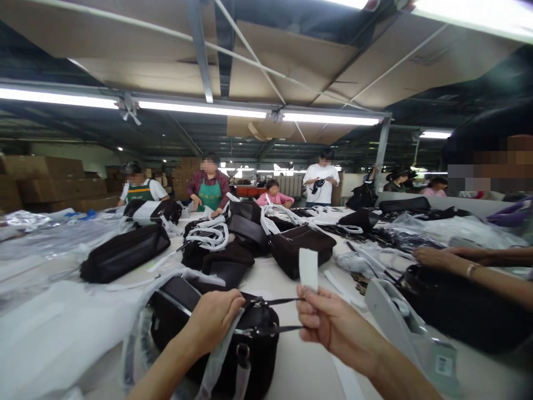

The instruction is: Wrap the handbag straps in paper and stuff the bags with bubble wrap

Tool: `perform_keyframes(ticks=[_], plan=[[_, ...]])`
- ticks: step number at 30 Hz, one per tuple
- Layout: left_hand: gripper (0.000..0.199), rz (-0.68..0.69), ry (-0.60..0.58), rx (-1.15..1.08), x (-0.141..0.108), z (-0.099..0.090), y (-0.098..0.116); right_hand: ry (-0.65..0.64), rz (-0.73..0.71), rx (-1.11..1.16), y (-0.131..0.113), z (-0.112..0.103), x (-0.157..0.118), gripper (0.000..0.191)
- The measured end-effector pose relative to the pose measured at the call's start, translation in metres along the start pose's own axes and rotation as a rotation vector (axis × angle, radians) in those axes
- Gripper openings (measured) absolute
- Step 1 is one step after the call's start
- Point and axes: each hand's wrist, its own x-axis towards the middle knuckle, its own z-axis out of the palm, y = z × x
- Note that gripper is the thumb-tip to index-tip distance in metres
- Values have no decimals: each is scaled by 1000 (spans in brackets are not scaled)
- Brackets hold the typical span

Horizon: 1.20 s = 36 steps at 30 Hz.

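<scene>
A black handbag (260, 366) with silver-coloured hardware lies in front of me on the white table. My left hand (214, 319) is closed on its top edge, beside a strap wrapped in clear film. My right hand (333, 328) pinches a small white slip (308, 268), which stands up above my thumb. The same hand's curled fingers hold the ends of two thin black straps (287, 329), which stretch taut from the bag's metal fittings. The bag's far side is partly hidden behind my left hand.
More black bags (297, 247) with white-wrapped straps pile up ahead. At left lie a long black bag (127, 253) and clear plastic sheeting. A grey tape dispenser (395, 316) stands at right, near a co-worker's hands (441, 258) on another bag. Several people work farther back.
</scene>
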Motion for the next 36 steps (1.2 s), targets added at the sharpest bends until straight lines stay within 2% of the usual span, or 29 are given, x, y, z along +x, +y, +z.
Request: perform_keyframes(ticks=[4, 6, 9, 11, 14, 16, 19, 22, 25, 28, 29, 31, 32, 36], plan=[[42, 4, -3, 35, 1, 14, 2, 75, -65, 70, -11, -14, 9, 40], [41, 7, 7, 47, 3, 16, 2, 88, -105, -5, -13, -18, 8, 42], [39, 38, 21, 65, 7, 15, 2, 126, -192, -161, -16, -21, 1, 38], [38, 57, 35, 80, 9, 16, 3, 133, -241, -135, -19, -22, -1, 32], [38, 50, 63, 103, 9, 24, 4, 142, -180, -33, -20, -27, 4, 22], [39, 38, 71, 112, 7, 30, 4, 172, -134, -58, -19, -32, 8, 18], [38, 31, 64, 118, 5, 35, 5, 185, -140, -141, -21, -37, 9, 17], [39, 35, 48, 113, 6, 27, 10, 144, -156, -213, -25, -32, 2, 23], [39, 77, 32, 86, 10, 6, 25, 85, -178, -231, -31, -21, -10, 27], [32, 203, -41, -139, 16, -13, 46, 35, -216, -225, -36, -14, -18, 30], [42, 245, -92, -250, 18, -17, 53, 18, -230, -224, -36, -13, -19, 30], [63, 294, -191, -422, 21, -19, 64, 2, -240, -191, -34, -14, -20, 29], [66, 292, -215, -452, 22, -17, 68, 5, -238, -147, -31, -16, -19, 29], [56, 225, -193, -436, 25, 2, 71, 47, -232, 106, -17, -24, -13, 32]])
